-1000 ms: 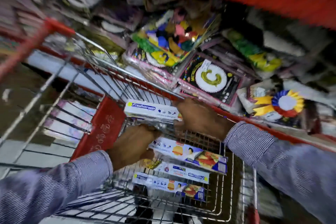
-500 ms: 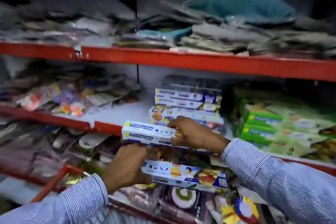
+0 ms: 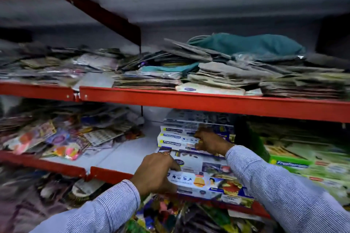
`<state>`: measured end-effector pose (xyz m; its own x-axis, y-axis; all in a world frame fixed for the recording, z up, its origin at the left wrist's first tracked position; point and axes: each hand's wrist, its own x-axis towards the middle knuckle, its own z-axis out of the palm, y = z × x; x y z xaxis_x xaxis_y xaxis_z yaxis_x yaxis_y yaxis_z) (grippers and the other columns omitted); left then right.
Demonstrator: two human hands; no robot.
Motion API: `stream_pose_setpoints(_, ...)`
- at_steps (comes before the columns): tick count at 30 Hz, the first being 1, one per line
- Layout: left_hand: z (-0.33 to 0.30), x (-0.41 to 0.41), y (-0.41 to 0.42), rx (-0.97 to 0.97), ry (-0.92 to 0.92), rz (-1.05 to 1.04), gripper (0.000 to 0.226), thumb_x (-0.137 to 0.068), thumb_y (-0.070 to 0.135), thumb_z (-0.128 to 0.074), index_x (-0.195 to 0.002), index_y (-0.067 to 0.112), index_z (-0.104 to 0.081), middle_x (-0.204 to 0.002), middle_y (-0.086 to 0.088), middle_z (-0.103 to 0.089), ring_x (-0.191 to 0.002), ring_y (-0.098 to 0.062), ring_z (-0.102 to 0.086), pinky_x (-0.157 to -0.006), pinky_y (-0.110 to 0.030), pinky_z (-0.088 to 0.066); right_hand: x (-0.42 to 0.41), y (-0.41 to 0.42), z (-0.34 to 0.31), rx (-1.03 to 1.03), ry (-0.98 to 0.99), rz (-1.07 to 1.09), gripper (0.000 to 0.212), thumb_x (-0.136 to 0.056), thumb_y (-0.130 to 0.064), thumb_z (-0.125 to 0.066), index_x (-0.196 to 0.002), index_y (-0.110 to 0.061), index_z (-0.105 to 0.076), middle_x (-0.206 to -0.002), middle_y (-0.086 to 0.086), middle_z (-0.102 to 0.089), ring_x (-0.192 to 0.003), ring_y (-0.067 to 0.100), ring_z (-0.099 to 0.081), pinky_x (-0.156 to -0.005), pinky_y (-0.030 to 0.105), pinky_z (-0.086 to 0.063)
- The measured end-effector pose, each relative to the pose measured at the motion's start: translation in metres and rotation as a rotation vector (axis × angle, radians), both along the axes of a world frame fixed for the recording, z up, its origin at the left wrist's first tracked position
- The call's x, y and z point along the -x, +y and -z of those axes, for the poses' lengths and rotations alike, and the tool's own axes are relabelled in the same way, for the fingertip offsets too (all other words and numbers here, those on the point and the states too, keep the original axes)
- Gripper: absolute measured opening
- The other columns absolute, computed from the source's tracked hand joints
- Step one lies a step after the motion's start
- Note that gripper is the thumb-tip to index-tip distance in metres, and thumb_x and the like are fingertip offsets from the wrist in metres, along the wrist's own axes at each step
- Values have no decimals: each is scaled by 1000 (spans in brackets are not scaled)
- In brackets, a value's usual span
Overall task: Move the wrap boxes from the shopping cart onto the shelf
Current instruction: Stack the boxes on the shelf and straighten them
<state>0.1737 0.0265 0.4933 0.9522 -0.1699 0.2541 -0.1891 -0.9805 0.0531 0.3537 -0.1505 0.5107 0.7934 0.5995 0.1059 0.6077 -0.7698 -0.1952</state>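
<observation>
Head view, item: long white cardboard wrap box with blue ends and printed food pictures (image 3: 206, 185), which we hold at the front edge of the red-edged white metal shelf (image 3: 123, 155). Our left hand (image 3: 155, 174) grasps its left end, fingers over the top. Our right hand (image 3: 210, 142) is clenched on the stack of blue-and-white wrap boxes (image 3: 176, 136) further back; which box it grips, we cannot tell. Bare shelf lies open left of the stack. Green wrap boxes (image 3: 291, 164) crowd the right side; the upper red shelf edge (image 3: 208, 100) hangs close overhead.
</observation>
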Motion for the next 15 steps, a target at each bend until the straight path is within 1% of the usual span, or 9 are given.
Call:
stream_pose_setpoints(2,1,-6,1,-7,7,-3,63,-64,49,-79,-124,36,-65,-124,7,-69,-111,-22,-59,-92,-33,-47,-7,5,7,14,-10,12,53,-92,-28,-63,-138,-7,-48,-138,21,-50,-124,34,-51,-98,32,-41)
stream_pose_setpoints(4,5,-12,5,-1,6,-5,65,-63,51,-78,-124,36,-64,-124,8,-69,-110,-20,-59,-92,-32,-46,-11,10,14,28,-66,5,46,-91,-28,-62,-131,-7,-52,-128,20,-53,-118,35,-52,-88,29,-40)
stream_pose_setpoints(5,7,-16,6,3,5,-5,65,-62,52,-77,-124,37,-64,-123,8,-69,-109,-19,-60,-91,-32,-46,-13,12,18,29,-96,3,44,-91,-29,-62,-129,-8,-53,-125,19,-54,-116,34,-52,-86,30,-40)
stream_pose_setpoints(8,11,-23,9,8,2,5,64,-62,55,-75,-123,38,-65,-122,10,-69,-107,-17,-60,-88,-30,-45,-16,15,23,27,-195,-2,47,-90,-30,-62,-131,-11,-54,-123,17,-55,-115,33,-52,-94,36,-46)
stream_pose_setpoints(9,10,-24,10,0,-3,10,64,-62,55,-75,-122,38,-65,-122,11,-70,-106,-17,-61,-88,-30,-46,-16,14,23,42,-224,-2,45,-89,-30,-62,-129,-11,-55,-122,16,-56,-114,33,-53,-93,38,-48)
stream_pose_setpoints(10,9,-26,10,-3,-6,11,62,-62,54,-75,-121,38,-66,-121,11,-70,-105,-17,-61,-87,-30,-47,-17,14,23,51,-251,-5,41,-88,-29,-62,-124,-11,-57,-118,16,-58,-110,33,-55,-90,39,-51)
stream_pose_setpoints(11,8,-28,10,0,-8,12,61,-63,52,-76,-121,37,-67,-119,10,-71,-105,-18,-61,-86,-30,-47,-18,14,24,58,-270,-3,32,-87,-29,-63,-114,-11,-61,-110,15,-60,-103,32,-57,-83,38,-52)
stream_pose_setpoints(13,5,-31,11,2,-6,11,57,-65,50,-78,-120,36,-67,-116,8,-71,-104,-20,-60,-84,-31,-47,-19,12,23,41,-293,0,16,-86,-26,-64,-92,-12,-63,-88,11,-64,-83,30,-61,-69,34,-50)
stream_pose_setpoints(15,1,-33,13,-8,-15,4,57,-65,51,-79,-120,38,-67,-116,9,-71,-104,-20,-60,-80,-31,-44,-18,12,22,-12,-297,-20,13,-85,-23,-64,-85,-10,-65,-78,9,-66,-73,29,-63,-65,33,-50)
